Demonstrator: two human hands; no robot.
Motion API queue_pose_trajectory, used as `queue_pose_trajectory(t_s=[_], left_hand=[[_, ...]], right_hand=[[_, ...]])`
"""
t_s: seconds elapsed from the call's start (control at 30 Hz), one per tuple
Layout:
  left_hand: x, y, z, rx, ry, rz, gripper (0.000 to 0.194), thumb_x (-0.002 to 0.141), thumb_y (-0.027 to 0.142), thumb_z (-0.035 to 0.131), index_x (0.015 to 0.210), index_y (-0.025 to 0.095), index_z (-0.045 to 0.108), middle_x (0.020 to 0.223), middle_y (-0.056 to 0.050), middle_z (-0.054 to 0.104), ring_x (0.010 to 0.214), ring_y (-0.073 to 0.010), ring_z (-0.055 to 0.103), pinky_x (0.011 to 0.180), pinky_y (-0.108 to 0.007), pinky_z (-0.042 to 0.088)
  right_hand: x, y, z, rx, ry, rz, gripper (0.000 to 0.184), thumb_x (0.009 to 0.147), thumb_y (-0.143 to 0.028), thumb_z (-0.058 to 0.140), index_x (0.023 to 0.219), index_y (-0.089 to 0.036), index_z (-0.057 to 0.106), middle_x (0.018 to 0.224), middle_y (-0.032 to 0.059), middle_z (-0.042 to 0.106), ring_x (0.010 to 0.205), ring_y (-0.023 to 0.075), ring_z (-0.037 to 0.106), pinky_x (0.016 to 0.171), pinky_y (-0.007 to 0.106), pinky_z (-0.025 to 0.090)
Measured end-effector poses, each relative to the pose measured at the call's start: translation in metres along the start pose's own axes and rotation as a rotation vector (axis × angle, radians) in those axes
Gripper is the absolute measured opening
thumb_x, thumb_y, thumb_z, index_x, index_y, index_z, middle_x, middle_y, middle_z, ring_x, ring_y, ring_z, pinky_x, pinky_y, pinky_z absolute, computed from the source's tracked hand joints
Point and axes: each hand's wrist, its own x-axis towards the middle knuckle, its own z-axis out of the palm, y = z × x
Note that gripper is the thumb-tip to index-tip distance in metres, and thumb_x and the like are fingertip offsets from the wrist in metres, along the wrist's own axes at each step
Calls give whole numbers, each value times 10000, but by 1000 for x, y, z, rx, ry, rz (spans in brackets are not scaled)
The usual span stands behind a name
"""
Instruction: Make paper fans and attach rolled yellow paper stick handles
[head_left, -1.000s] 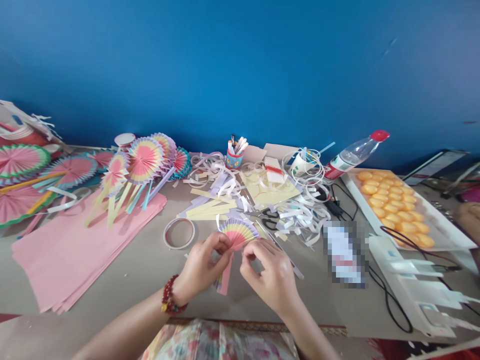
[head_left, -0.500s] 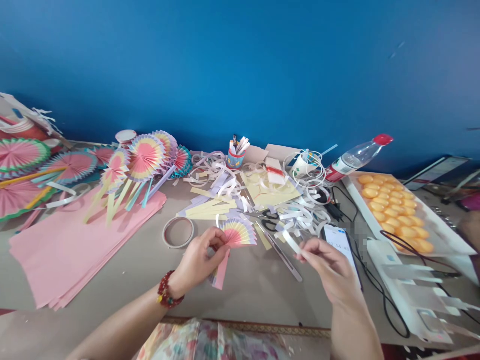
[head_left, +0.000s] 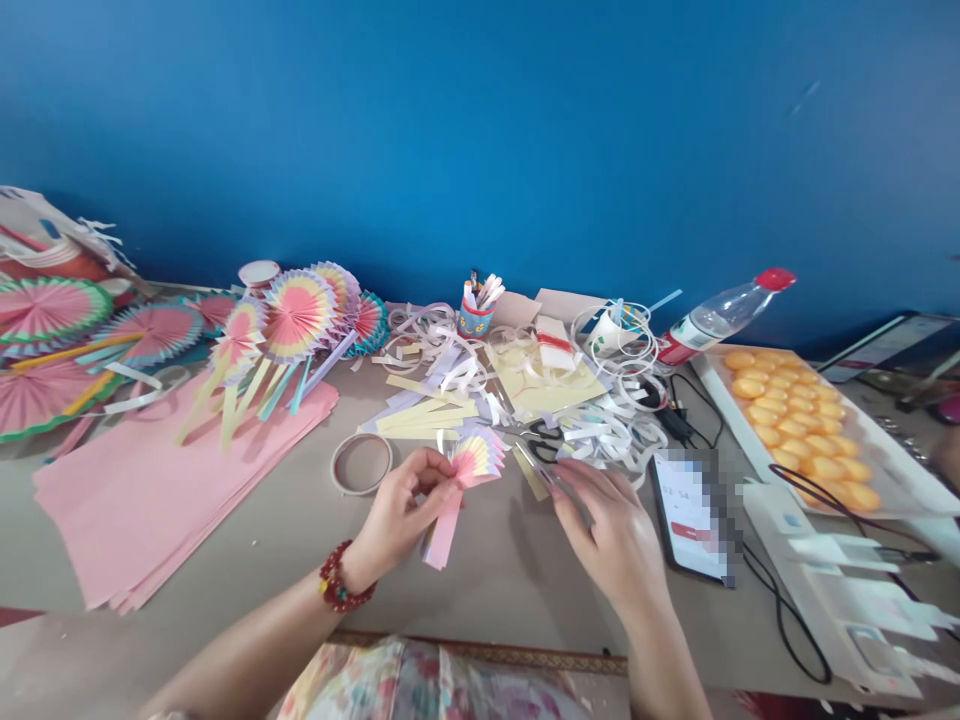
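Fan [head_left: 478, 458]: It is up in front of me, over the table [head_left: 285, 560], just right of the tape [head_left: 341, 484]. It is pink inside, then yellow, with light purple at the edge.
Folds: These look done. They go right across the part I can see.
Round shape: I think this is only part done. The fan is spread on one side and does not make a whole circle. Opening it all the way looks left to do.
Pink strip [head_left: 444, 535]: It sticks out below my left fingers [head_left: 430, 465], toward me.
Left fingers: Pinched closed on the fan, where the folds meet.
Right fingers [head_left: 592, 482]: A bit bent, at the silver tool [head_left: 531, 462]. I can't tell if they have hold of it.
Scissors [head_left: 538, 441]: Just behind the tool.
Yellow strips [head_left: 427, 418]: Past the fan, already cut.
Round fans [head_left: 300, 305]: Over on my left, spread wide. They look finished.
Pink paper [head_left: 180, 490]: A flat pile, not folded.
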Motion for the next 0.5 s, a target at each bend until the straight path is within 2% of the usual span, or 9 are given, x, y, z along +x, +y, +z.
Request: queue_pose_trajectory(t_s=[0.13,0.27,0.33,0.5], left_hand=[[-1,2,1,-59,38,0,241,916,406,631,975,193,534,815,-47,699,748,-169,664,631,-225,467],[0,4,1,-83,77,2,245,907,404,643,964,191,536,795,-32,678,737,-166,670,632,-226,477],[0,4,1,-88,87,6,239,910,401,638,966,193,534,793,-29,676,742,-170,676,642,-233,485],[0,2,2,-55,99,53,198,922,367,621,976,197,536,812,-48,711,742,-171,675,674,-250,494]], right_hand=[[2,-8,7,71,18,14,166,957,-189,517,996,-202,678,906,56,734,806,218,681,718,348,529],[4,-23,7,146,-18,-69,171,942,-141,516,958,-215,669,1016,81,704,932,230,674,791,360,537],[5,-35,5,223,-39,-121,145,938,-140,553,993,-220,659,1024,80,695,945,217,670,809,347,538],[5,-73,9,431,-50,-257,194,904,-111,610,1073,-206,618,911,56,692,796,173,662,706,289,530]])
